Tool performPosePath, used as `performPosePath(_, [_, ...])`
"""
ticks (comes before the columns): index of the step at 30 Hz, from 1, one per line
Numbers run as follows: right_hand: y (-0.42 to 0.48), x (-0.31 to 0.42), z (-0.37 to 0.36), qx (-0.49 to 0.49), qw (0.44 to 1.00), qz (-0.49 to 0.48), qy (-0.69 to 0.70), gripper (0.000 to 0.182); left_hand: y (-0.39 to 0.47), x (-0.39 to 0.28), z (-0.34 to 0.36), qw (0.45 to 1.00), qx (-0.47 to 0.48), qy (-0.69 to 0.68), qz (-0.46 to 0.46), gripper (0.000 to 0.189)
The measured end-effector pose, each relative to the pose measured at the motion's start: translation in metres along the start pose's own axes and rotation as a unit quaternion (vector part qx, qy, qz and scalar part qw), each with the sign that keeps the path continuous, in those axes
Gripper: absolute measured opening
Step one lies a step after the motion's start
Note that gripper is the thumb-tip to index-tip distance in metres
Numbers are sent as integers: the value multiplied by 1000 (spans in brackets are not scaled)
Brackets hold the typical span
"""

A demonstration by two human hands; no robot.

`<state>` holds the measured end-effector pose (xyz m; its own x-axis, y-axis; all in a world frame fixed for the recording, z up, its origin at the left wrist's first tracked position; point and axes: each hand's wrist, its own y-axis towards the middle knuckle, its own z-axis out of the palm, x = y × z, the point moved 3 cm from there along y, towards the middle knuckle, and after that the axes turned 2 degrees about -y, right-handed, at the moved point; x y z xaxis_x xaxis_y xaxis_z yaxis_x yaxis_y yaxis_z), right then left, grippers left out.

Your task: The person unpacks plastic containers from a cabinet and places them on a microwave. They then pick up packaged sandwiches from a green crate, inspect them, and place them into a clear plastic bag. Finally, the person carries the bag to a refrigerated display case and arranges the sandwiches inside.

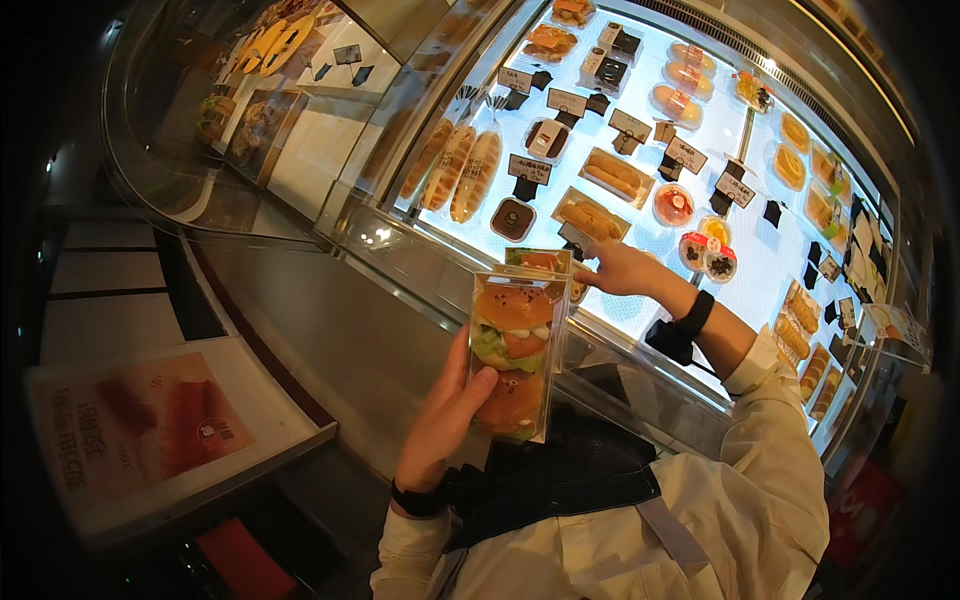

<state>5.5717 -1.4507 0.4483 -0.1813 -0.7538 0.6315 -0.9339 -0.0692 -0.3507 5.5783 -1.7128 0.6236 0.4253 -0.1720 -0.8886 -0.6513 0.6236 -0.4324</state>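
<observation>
My left hand (444,414) grips a clear plastic box of bun sandwiches (514,337), held upright in front of the display case. Lettuce and an orange filling show between the seeded buns. Right behind its top edge appears a second sandwich box (534,259), mostly hidden. My right hand (631,268) reaches over the lit shelf, its fingers beside that second box and a small dark-backed price card (576,235). Whether those fingers grip anything is hidden. A boxed long bread roll (591,213) lies just beyond them.
The lit display shelf (480,234) has a metal-edged front rim. On it stand bagged long breads (475,176), a cup of red dessert (673,204), twisted pastries (796,330) and several price cards. Left are a curved glass case (124,161) and a printed poster (150,420).
</observation>
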Motion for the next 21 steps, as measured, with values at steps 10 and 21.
performPosePath(10, [-132, 156, -26, -55, 935, -15, 350, 85, 13, 14, -1, 996, 80, -35, 9, 76])
performPosePath(21, [-158, 81, -37, -50, 716, 11, 696, 65, 42, 49, -17, 976, -20, 176, 130, 63])
